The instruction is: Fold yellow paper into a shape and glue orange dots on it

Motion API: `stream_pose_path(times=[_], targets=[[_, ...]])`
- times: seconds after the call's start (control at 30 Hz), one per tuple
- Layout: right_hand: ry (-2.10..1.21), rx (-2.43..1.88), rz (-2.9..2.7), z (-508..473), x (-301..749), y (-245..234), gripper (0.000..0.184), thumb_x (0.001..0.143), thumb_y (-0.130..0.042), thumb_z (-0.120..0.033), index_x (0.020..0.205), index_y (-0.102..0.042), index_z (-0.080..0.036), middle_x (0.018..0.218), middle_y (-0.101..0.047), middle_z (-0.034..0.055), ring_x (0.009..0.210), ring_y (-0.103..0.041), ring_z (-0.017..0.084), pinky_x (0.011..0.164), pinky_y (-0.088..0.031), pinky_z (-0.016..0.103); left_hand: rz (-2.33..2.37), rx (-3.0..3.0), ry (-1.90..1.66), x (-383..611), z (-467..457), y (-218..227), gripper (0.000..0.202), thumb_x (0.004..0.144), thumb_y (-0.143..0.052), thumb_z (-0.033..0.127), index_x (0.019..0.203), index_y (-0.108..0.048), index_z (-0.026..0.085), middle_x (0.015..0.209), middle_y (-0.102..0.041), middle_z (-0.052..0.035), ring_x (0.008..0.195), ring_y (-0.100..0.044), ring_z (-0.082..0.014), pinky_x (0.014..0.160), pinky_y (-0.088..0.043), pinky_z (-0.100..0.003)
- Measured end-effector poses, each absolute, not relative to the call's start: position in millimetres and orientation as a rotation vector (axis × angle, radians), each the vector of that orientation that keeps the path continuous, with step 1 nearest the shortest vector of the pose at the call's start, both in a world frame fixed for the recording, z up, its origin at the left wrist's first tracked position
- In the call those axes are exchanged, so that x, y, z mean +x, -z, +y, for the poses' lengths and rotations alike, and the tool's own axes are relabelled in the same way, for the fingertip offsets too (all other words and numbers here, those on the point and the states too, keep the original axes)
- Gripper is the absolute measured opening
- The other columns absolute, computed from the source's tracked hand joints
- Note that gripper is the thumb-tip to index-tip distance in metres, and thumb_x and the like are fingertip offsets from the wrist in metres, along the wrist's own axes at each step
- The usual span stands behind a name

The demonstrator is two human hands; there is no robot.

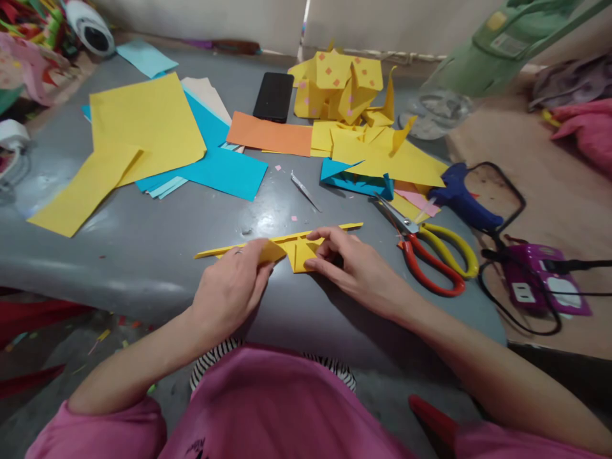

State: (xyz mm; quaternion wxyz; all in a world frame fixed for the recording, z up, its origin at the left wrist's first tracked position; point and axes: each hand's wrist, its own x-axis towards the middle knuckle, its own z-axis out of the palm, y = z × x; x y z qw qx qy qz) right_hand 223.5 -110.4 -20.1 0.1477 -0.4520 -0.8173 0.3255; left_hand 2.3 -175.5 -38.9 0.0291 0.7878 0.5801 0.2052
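Note:
A long, narrow folded yellow paper piece (296, 245) lies on the grey table (143, 248) near its front edge, with a small triangle hanging at its middle. My left hand (232, 287) pinches the paper's left part between thumb and fingers. My right hand (351, 264) presses curled fingertips on the triangle's right side and holds it down. Both hands meet at the middle of the piece.
Red-and-yellow scissors (433, 248) lie right of my right hand, with a blue glue gun (461, 197) and a purple power strip (545, 280) beyond. Yellow, blue and orange sheets (157, 127), a black phone (273, 95), tweezers (305, 190) and folded yellow paper models (344, 86) fill the back.

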Motion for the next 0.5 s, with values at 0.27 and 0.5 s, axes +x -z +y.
stream_pose_path(times=[0.27, 0.5], targets=[[-0.919, -1.315, -2.398, -106, 220, 18, 0.014, 0.090, -0.062, -0.031, 0.099, -0.055, -0.021, 0.074, -0.068, -0.0008, 0.069, -0.062, 0.018, 0.069, -0.043, 0.032, 1.546, 2.026, -0.712, -5, -167, 31, 0.024, 0.096, -0.057, 0.040, 0.110, -0.054, 0.021, 0.083, -0.072, -0.0008, 0.067, -0.066, -0.0146, 0.059, -0.047, -0.024], [-0.851, -1.262, -2.415, -106, 220, 21, 0.009, 0.092, -0.058, -0.031, 0.096, -0.059, -0.022, 0.084, -0.073, 0.0029, 0.075, -0.066, 0.019, 0.070, -0.045, 0.032, 1.439, 2.101, -0.641, -8, -165, 31, 0.024, 0.101, -0.043, 0.031, 0.098, -0.065, 0.022, 0.097, -0.076, -0.0049, 0.089, -0.070, -0.0189, 0.080, -0.053, -0.031]])
